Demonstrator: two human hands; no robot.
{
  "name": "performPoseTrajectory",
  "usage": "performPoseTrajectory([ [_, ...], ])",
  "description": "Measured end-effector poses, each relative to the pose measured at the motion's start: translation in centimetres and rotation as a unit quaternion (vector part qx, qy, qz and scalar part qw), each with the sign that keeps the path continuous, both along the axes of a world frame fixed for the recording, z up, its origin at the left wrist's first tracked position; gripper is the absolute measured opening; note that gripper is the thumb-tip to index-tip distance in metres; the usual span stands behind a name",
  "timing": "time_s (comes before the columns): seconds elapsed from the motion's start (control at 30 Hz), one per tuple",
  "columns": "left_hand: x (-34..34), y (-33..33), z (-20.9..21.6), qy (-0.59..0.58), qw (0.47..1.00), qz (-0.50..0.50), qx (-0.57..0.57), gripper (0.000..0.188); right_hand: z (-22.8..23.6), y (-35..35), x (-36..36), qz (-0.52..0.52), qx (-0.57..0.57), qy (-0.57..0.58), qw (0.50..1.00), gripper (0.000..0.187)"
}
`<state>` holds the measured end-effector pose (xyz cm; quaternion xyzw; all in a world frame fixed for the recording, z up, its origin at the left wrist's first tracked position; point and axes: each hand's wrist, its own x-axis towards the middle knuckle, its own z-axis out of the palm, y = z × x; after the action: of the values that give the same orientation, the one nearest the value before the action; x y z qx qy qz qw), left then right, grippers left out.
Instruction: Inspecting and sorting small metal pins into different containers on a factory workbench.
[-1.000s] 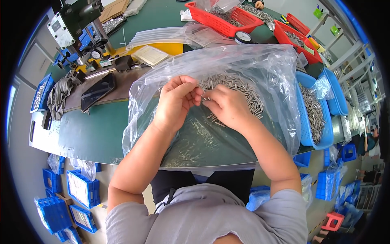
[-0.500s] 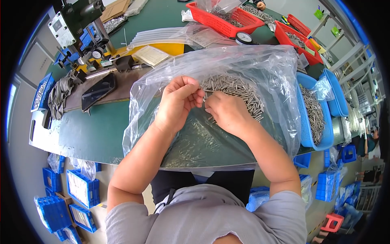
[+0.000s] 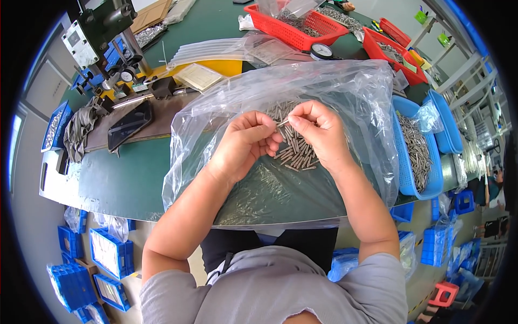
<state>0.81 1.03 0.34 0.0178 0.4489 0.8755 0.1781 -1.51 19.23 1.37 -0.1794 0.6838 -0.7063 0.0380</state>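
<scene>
A slim metal pin (image 3: pixel 283 123) spans the gap between my two hands. My left hand (image 3: pixel 244 143) pinches its left end between thumb and forefinger, the other fingers curled beneath. At its right end, the thumb and forefinger of my right hand (image 3: pixel 325 135) are closed on it. Below and behind the hands lies a heap of similar grey metal pins (image 3: pixel 295 156), partly covered by my right hand. The heap rests on a large clear plastic bag (image 3: pixel 361 89) spread over the green table (image 3: pixel 124 186).
To the right stands a blue basket (image 3: pixel 402 175) of metal pins. Red baskets (image 3: pixel 270 27) with metal parts and a dial gauge (image 3: pixel 322 51) are at the back. On the left are a gauge stand (image 3: pixel 132 51), a black phone (image 3: pixel 129 125) and a grey cloth (image 3: pixel 81 129).
My right hand has risen from the heap and turned, and it now pinches the pin together with my left hand. The left hand has shifted slightly right.
</scene>
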Motion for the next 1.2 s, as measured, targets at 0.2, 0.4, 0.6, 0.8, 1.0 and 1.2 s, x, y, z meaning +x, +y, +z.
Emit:
performPoseTrajectory([
  [0.2, 0.1, 0.0, 0.0, -0.004, 1.0, 0.002, 0.006, 0.006, 0.1, 0.0, 0.1, 0.004, 0.011, 0.021, 1.0, 0.005],
  [0.4, 0.1, 0.0, -0.1, 0.0, 1.0, -0.004, 0.017, 0.006, 0.1, 0.0, 0.2, 0.002, 0.012, 0.018, 1.0, 0.004],
  [0.6, 0.0, 0.0, -0.2, 0.0, 1.0, 0.001, 0.023, 0.006, 0.0, 0.0, 0.2, 0.0, 0.021, 0.031, 0.999, 0.005],
  [0.8, 0.1, 0.0, -0.1, 0.01, 1.0, -0.013, 0.026, 0.006, 0.0, -0.8, 0.6, 0.011, 0.038, 0.032, 0.999, 0.005],
  [1.0, 0.1, 0.2, -0.6, 0.006, 1.0, -0.005, 0.022, 0.006, 0.3, -0.5, 0.7, 0.064, -0.018, -0.089, 0.994, 0.008],
  [1.2, 0.1, 0.1, -0.7, 0.006, 1.0, -0.003, 0.017, 0.007, 0.1, -0.5, 0.4, 0.062, -0.033, -0.146, 0.987, 0.012],
])
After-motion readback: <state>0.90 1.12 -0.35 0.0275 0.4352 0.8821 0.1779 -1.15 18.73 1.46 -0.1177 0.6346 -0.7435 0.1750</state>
